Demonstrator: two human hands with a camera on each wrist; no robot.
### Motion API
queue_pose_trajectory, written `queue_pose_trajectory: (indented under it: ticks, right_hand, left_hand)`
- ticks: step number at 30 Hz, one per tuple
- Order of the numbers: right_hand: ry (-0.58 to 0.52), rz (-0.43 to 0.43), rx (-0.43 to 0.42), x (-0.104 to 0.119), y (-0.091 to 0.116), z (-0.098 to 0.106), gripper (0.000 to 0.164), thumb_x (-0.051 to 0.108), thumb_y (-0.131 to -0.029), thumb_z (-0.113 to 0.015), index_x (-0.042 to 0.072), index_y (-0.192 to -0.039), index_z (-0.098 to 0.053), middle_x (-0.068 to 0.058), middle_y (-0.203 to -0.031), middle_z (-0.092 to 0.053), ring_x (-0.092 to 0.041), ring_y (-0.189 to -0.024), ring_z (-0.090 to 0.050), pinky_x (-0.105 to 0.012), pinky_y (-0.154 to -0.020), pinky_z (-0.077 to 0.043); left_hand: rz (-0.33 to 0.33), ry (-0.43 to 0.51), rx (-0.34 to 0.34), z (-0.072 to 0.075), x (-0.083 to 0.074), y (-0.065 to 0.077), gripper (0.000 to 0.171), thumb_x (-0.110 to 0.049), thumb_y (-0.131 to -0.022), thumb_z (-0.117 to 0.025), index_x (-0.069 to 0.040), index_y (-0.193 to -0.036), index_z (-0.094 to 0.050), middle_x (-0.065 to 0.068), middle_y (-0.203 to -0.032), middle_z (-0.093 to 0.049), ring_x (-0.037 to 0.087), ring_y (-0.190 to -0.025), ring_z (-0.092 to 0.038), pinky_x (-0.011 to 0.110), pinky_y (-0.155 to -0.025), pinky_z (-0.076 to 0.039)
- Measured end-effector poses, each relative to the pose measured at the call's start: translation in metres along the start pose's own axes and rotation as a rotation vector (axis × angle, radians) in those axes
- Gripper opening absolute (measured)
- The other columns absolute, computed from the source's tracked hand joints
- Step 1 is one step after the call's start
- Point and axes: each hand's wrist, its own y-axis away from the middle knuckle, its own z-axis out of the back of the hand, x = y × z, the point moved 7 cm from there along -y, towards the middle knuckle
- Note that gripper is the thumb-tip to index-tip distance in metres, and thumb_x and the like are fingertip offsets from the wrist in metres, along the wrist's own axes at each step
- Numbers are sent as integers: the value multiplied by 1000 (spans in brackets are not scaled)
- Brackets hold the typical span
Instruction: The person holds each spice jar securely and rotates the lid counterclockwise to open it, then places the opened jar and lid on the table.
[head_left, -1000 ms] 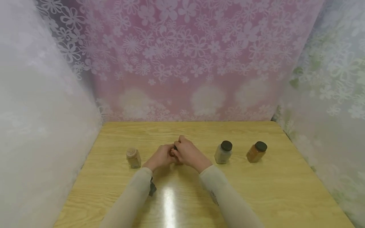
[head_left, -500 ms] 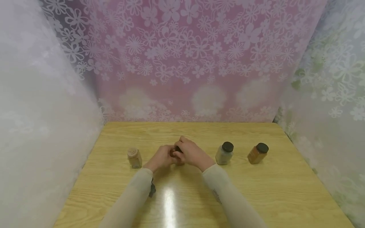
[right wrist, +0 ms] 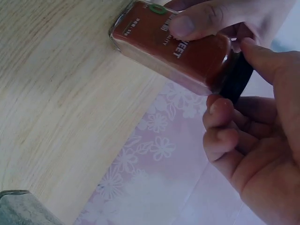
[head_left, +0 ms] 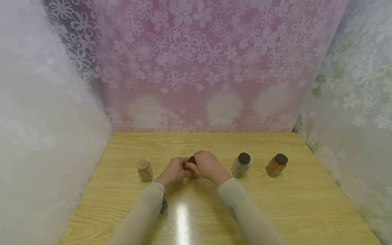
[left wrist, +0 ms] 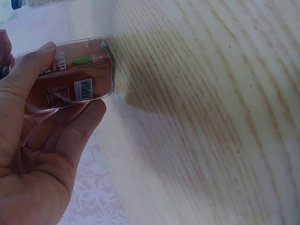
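Though clear-walled, a reddish jar (right wrist: 171, 55)

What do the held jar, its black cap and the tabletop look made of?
Jar: likely glass, clear and glossy, with a thick see-through base; clear plastic possible.
Black cap: probably plastic, dark, no metallic glint.
Tabletop: wood or wood-look laminate, semi-gloss; grain shows, and light reflects in a bright streak.

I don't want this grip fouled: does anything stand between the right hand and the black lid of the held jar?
Nothing visible does: the right hand pinches the black lid. The left hand holds the red jar by its body; the pale jar stands off to the right.
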Motion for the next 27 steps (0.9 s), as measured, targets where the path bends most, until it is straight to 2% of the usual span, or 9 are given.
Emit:
queue_pose_trajectory:
  ticks: [7, 14, 16, 18, 23, 27]
  right_hand:
    - [-9, 17, 16, -2, -1, 2, 40, 39, -107, -62, 0, -110, -70, -12, -96, -68, -20, -73, -58, -34, -65, -50]
    - [-54, 51, 26, -5, -1, 0, 32, 36, -107, -63, 5, -99, -66, -7, -87, -62, -17, -69, -51, -30, -62, -42]
    - [-71, 62, 28, -6, 0, -1, 30, 35, -107, -63, 5, -101, -66, -6, -88, -61, -17, -70, -51, -29, -62, -42]
    - [-89, 79, 36, -6, 2, 0, 29, 33, -107, -64, 4, -105, -67, -6, -90, -60, -16, -71, -51, -28, -63, -43]
    - [-106, 125, 92, -4, 4, 2, 30, 25, -108, -63, 4, -129, -67, -5, -98, -55, -15, -74, -50, -27, -65, -43]
    - [-111, 103, 130, -4, 6, 4, 42, 21, -107, -64, 7, -147, -60, -9, -105, -56, -21, -77, -55, -32, -69, -49]
  left_hand:
    - [13, 3, -4, 1, -4, -1, 26, -29, -91, -86, -18, -112, -77, 0, -113, -78, 16, -103, -71, 39, -95, -60]
    - [32, 33, 37, -2, -1, -2, 29, -25, -92, -85, -15, -117, -75, 3, -119, -77, 22, -115, -72, 43, -103, -59]
    - [39, 40, 44, -2, 0, -1, 31, -25, -92, -85, -16, -119, -75, 4, -122, -77, 25, -120, -71, 44, -106, -58]
    - [35, 48, 49, -3, 0, -1, 34, -25, -92, -85, -15, -123, -74, 5, -126, -76, 26, -123, -70, 45, -108, -57]
    - [40, 42, 52, -3, -1, -1, 43, -27, -91, -86, -15, -130, -72, 7, -132, -74, 29, -126, -69, 48, -110, -55]
    - [32, 30, 55, -3, -2, -1, 49, -26, -92, -85, -14, -136, -69, 9, -134, -73, 30, -126, -69, 48, -108, -56]
